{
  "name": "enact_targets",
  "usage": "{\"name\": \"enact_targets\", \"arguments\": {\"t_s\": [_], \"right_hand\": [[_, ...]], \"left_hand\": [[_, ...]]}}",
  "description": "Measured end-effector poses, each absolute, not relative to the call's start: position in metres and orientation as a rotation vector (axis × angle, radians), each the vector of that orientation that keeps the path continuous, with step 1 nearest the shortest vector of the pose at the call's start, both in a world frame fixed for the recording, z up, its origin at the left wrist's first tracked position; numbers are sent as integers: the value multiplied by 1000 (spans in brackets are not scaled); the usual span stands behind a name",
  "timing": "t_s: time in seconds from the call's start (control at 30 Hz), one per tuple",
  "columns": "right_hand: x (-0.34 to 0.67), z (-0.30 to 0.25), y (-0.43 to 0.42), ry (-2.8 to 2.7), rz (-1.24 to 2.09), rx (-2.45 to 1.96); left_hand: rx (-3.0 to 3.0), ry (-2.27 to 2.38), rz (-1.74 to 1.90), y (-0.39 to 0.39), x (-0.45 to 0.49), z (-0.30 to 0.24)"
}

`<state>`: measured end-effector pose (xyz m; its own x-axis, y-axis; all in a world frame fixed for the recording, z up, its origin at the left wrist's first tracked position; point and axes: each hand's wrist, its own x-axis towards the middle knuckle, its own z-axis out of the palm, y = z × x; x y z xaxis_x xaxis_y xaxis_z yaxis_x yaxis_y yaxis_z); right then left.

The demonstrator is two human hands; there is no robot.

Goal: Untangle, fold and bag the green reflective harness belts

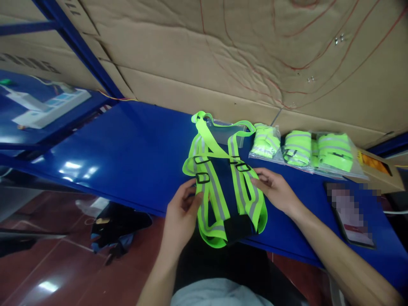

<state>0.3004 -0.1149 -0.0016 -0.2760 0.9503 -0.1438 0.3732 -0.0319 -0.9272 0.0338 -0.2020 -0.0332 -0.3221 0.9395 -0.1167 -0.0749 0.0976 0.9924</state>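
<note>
A neon yellow-green reflective strap vest (223, 187) with grey bands and black buckles lies spread on the blue table (134, 148), its lower end hanging over the front edge. My left hand (183, 208) pinches its left strap near a black buckle. My right hand (274, 189) grips the right strap, fingers curled on the fabric. A clear plastic bag (223, 125) lies under the vest's top loops.
Several folded vests in clear bags (299, 148) lie in a row at the back right. A phone (350, 216) rests on the table at right, beside an open cardboard box (379, 168). Cardboard sheets (223, 55) line the back. A white device (47, 108) sits far left.
</note>
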Motion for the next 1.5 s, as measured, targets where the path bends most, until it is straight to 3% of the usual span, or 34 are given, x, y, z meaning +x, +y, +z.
{"name": "enact_targets", "arguments": {"t_s": [0.33,0.53,0.67,0.77,0.9,1.03,1.3,1.5], "right_hand": [[272,-13,-111,-1562,1383,-1325],[264,-22,-110,-1815,1031,-1303],[272,-16,-104,-2130,497,-1259],[281,3,-109,-2312,171,-1019],[289,37,-142,-2602,157,-622],[298,44,-176,-2787,133,-716],[327,6,-194,-2901,8,-901],[330,-7,-200,-2821,-180,-798]], "left_hand": [[548,1172,1592,-175,67,-28],[1185,1652,1376,-172,62,-32],[1675,2037,1279,-171,51,-31],[1983,2068,1330,-176,40,-30],[2344,1654,1174,-207,25,-16],[2630,1251,754,-242,18,-5],[2777,1411,733,-255,26,-34],[2796,1584,1025,-258,27,-48]]}}
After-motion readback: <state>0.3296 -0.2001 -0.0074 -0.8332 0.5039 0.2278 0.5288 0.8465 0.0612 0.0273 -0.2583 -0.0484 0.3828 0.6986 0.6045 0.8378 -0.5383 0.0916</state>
